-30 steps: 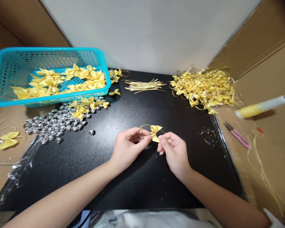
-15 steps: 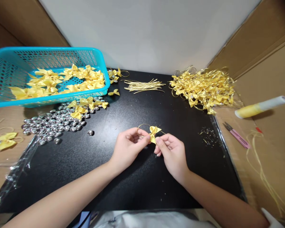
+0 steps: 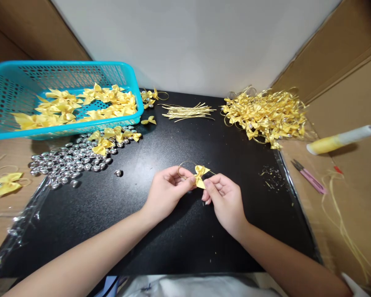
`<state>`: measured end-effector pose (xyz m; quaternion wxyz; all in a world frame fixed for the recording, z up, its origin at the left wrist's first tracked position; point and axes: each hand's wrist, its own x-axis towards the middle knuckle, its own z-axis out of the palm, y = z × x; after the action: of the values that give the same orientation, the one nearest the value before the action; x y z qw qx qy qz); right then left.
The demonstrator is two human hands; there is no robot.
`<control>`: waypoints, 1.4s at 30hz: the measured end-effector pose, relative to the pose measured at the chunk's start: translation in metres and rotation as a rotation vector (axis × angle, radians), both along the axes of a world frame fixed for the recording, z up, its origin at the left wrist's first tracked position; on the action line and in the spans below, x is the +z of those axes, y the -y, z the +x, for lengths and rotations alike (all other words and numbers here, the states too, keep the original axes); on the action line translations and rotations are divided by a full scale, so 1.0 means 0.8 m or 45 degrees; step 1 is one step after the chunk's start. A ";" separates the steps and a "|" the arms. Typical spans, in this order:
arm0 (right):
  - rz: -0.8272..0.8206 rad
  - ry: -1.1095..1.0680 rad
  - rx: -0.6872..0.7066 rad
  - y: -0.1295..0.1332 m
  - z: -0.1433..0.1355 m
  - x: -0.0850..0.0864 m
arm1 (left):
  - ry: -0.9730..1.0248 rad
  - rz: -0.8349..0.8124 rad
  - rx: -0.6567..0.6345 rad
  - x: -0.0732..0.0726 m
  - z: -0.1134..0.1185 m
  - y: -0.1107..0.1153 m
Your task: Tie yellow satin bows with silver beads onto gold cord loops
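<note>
A yellow ribbon bow is held above the black table, between my two hands. My left hand pinches its left side with thumb and fingers closed. A thin gold cord curves in a loop from that hand behind the bow, and a short end of it sticks out to the right. My right hand is closed with its thumb and fingertips on the bow's lower right tail. Whatever lies behind the bow is hidden by my fingers.
A turquoise basket of yellow bows stands at the left, silver bells before it. Cut gold cords lie at the back. Finished bows with loops are heaped at the right, near pink-handled snips and a yellow-white roll.
Both hands stay in nearly the same place. The bow's lower tail is spread a little more to the right, and my right hand has shifted slightly right.
</note>
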<state>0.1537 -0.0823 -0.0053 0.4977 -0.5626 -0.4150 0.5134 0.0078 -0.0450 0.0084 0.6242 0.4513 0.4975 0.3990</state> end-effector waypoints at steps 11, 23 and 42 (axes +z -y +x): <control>0.040 0.033 -0.011 0.003 -0.003 0.001 | -0.051 0.057 0.013 -0.002 -0.001 0.003; 0.059 0.030 -0.044 0.006 -0.008 -0.001 | -0.023 0.065 0.056 -0.007 0.004 0.004; 0.094 0.107 -0.020 0.008 -0.009 -0.004 | -0.035 0.083 0.096 -0.010 0.006 0.008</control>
<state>0.1466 -0.0885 -0.0085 0.5041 -0.5683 -0.4497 0.4697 0.0130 -0.0515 0.0004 0.5868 0.4578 0.5095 0.4319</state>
